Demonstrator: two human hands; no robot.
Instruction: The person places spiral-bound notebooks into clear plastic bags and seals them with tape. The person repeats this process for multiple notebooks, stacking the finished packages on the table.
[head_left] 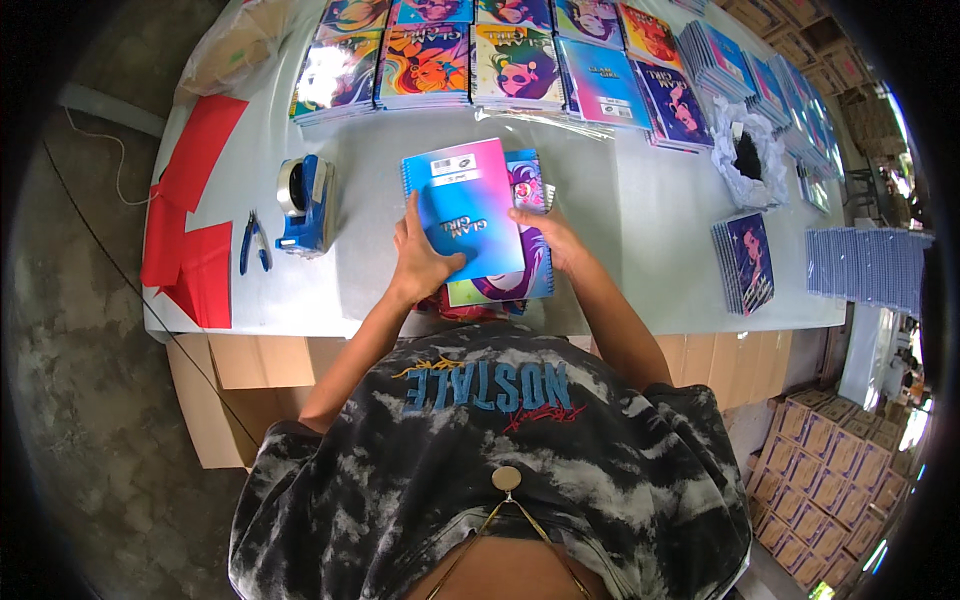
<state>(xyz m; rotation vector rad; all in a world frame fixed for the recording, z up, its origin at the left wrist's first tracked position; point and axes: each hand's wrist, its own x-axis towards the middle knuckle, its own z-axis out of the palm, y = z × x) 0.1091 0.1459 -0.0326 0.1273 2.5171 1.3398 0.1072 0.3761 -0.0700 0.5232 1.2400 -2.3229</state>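
Note:
A spiral notebook [465, 215] with a blue and pink cover is held between my two hands, slightly tilted, its coil along the left edge. My left hand [425, 255] grips its lower left side, thumb over the cover. On the right edge, my right hand [550, 232] pinches it, thumb on top and the other fingers partly hidden. Beneath it lie more notebooks [500, 290] with colourful illustrated covers, mostly covered by the held one, close to my body at the table's front edge.
Stacks of illustrated notebooks [425, 62] line the far side of the table [645, 260]. Left are a blue tape dispenser [308, 205], blue-handled pliers [254, 243] and red sheets [205, 265]. To the right stand a small notebook stack [745, 262], crumpled plastic [750, 155] and boxes [825, 470].

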